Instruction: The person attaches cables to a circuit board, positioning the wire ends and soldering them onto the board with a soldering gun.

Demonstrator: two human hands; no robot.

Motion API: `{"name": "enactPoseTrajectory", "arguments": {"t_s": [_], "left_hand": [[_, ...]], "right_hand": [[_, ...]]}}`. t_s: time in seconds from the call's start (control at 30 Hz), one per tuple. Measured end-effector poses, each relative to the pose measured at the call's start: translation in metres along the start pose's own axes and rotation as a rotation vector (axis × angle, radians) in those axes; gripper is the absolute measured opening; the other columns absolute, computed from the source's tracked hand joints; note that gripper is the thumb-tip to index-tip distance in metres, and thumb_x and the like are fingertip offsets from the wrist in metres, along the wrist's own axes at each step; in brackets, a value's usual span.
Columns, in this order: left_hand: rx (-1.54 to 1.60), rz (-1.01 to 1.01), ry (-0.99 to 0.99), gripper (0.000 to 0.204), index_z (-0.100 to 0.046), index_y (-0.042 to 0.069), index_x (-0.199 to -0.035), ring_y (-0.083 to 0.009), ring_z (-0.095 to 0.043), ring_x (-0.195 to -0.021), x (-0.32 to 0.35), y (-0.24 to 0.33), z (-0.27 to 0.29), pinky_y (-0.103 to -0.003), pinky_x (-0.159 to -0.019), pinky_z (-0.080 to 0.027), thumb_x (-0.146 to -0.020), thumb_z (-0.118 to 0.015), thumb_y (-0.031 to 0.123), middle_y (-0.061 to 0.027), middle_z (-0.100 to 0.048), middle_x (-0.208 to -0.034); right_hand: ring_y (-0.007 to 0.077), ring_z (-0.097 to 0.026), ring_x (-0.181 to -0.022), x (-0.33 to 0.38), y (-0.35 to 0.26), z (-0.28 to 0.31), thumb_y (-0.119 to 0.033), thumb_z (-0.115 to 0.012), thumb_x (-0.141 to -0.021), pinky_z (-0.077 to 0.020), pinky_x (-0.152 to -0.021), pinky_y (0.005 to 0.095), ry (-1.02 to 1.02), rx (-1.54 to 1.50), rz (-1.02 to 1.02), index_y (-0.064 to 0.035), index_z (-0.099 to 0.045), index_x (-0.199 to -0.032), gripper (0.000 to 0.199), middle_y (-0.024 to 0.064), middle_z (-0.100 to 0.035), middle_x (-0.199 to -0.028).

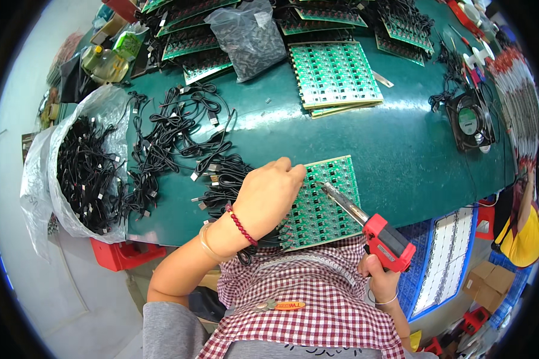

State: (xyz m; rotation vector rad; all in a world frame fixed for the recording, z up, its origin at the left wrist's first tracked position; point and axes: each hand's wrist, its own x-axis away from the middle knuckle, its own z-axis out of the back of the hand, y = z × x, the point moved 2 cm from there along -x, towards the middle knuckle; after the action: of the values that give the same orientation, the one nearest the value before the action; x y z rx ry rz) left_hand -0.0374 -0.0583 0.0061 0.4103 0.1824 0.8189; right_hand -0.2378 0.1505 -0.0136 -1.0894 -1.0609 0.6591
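My left hand (268, 192) rests on the left part of a green circuit board panel (332, 203) at the table's near edge, fingers curled and pressing something small and black against it; a black cable runs under the palm. My right hand (380, 276) grips a red-handled soldering iron (382, 236), whose metal tip (329, 188) touches the panel near my left fingertips. A red bead bracelet and a clear bangle sit on my left wrist.
Loose black cables (179, 137) lie left of the panel, more fill a plastic bag (84, 173) at the table's left end. Stacked green panels (335, 75), a grey bag of parts (248, 39), a small black fan (470, 119) stand farther back. A blue tray (446, 257) sits at right.
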Motion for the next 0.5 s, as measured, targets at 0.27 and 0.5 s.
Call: {"name": "enactPoseTrajectory", "arguments": {"t_s": [0.27,0.5], "left_hand": [[-0.027,0.016,0.002,0.010,-0.055,0.004,-0.082,-0.0305,-0.060,-0.071,-0.0038,0.0008,-0.0022,-0.041,-0.062,-0.049,-0.083,-0.061,0.012,-0.0107,-0.054,-0.076],[0.051,-0.046,-0.005,0.006,-0.058,0.006,-0.083,-0.0288,-0.059,-0.077,-0.0003,-0.0017,0.0009,-0.040,-0.063,-0.048,-0.081,-0.062,0.009,-0.0095,-0.052,-0.077]], "right_hand": [[0.0150,-0.050,-0.049,-0.0002,-0.0046,-0.0025,-0.019,-0.061,-0.090,-0.0426,-0.050,0.0303,-0.010,-0.033,-0.045,-0.0011,-0.052,-0.071,0.028,0.0051,-0.050,-0.056],[0.0143,-0.048,-0.049,-0.0007,-0.0021,-0.0021,-0.018,-0.060,-0.091,-0.0429,-0.050,0.0304,-0.043,-0.035,-0.049,-0.0008,-0.053,-0.076,0.024,0.0051,-0.050,-0.056]]}}
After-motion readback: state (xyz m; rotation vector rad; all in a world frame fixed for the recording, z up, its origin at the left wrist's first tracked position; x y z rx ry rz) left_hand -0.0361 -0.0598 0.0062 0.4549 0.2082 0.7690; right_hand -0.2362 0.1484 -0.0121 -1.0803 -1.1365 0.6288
